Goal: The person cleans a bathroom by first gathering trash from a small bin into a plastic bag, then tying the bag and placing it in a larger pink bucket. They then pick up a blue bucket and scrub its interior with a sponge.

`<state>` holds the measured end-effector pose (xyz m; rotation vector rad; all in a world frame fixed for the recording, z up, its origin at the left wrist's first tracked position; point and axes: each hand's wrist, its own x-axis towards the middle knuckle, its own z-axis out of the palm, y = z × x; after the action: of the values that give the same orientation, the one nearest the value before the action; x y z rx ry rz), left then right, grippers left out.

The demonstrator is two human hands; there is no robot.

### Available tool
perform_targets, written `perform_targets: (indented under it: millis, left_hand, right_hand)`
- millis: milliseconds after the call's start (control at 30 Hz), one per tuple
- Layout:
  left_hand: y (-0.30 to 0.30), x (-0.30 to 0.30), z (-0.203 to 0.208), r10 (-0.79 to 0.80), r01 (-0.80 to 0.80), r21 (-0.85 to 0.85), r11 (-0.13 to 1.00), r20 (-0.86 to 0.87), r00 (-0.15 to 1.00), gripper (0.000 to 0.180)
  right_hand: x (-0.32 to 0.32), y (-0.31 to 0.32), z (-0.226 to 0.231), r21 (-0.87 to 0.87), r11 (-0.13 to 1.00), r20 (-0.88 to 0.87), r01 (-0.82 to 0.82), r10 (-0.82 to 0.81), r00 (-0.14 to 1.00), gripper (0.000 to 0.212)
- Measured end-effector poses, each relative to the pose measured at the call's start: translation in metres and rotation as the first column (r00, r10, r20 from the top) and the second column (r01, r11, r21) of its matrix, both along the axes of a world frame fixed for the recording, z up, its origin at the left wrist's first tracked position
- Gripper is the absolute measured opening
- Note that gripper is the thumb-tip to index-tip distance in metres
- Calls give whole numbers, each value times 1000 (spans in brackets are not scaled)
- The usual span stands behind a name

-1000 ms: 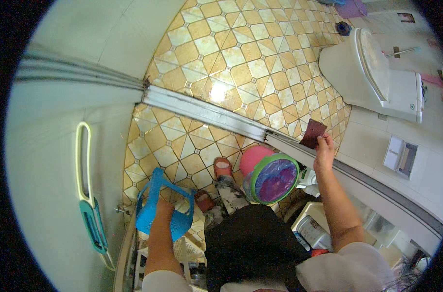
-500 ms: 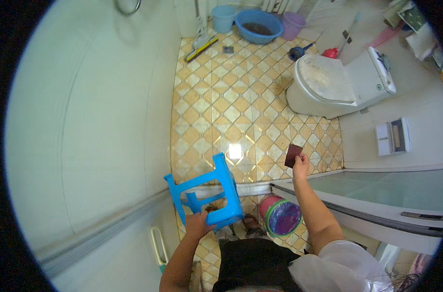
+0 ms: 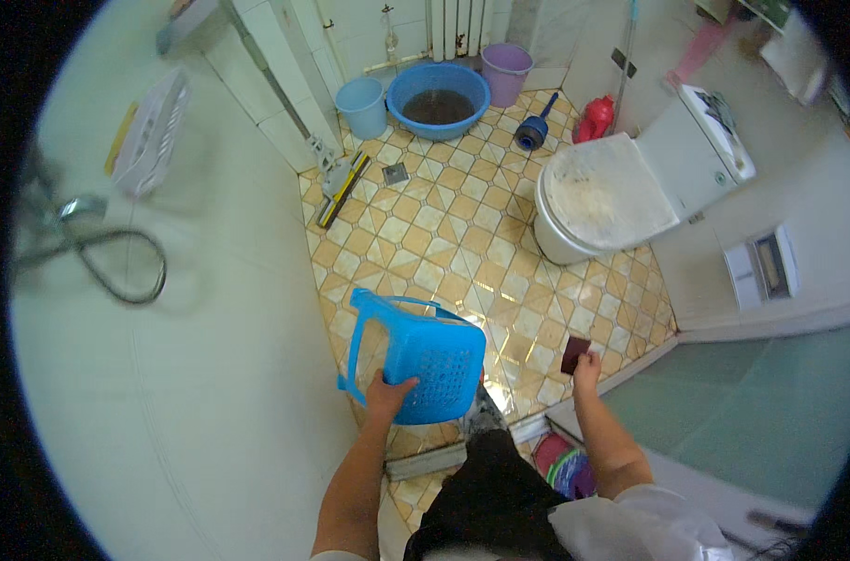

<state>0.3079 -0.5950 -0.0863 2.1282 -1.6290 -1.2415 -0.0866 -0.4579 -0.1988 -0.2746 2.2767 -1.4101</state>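
A blue plastic stool (image 3: 436,369) hangs tilted in front of me, its perforated seat facing me and its legs pointing away to the left. My left hand (image 3: 387,396) is closed on the near edge of its seat. Between the thumb and fingers of my right hand (image 3: 586,370) is a small, flat, dark maroon rectangular piece (image 3: 574,354); I cannot tell its material. That hand is held out over the tiled floor, well to the right of the stool.
At my feet lies a raised threshold (image 3: 425,465), with a pink bucket (image 3: 550,453) beside it. A white toilet (image 3: 612,192) stands right. Along the back are a blue basin (image 3: 439,101), a light blue bucket (image 3: 362,107), a purple bucket (image 3: 506,73) and a floor squeegee (image 3: 343,190).
I have stepped forward, with one leg past the threshold. The stool has turned so its seat faces me more. Both hands keep their hold.
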Motion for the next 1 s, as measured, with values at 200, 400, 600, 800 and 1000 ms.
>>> perform_targets:
  millis: [200,400,600,800,1000]
  left_hand:
    - [-144,-24,-107,254,-231,162,959,-142,957,64]
    - [-297,-110,-158,317,-225,329,917,-260,912,75]
    - [-388,-112,-334,91,33,316,948,-368,925,78]
    - [-403,-80,-351,-190,148,538,830,23,981,77]
    - [-359,0,-294,-737,575,669,471,-61,673,87]
  right_hand:
    - [1,-101,-9,11,992,59,-127,127,990,10]
    - [-13,-185,12,23,987,139,-156,151,979,11]
    - [-11,-249,-6,35,998,140,-50,44,989,8]
    - [-1,-329,20,63,995,165,71,-81,983,10]
    - [-9,-417,53,-33,997,159,71,-65,985,12]
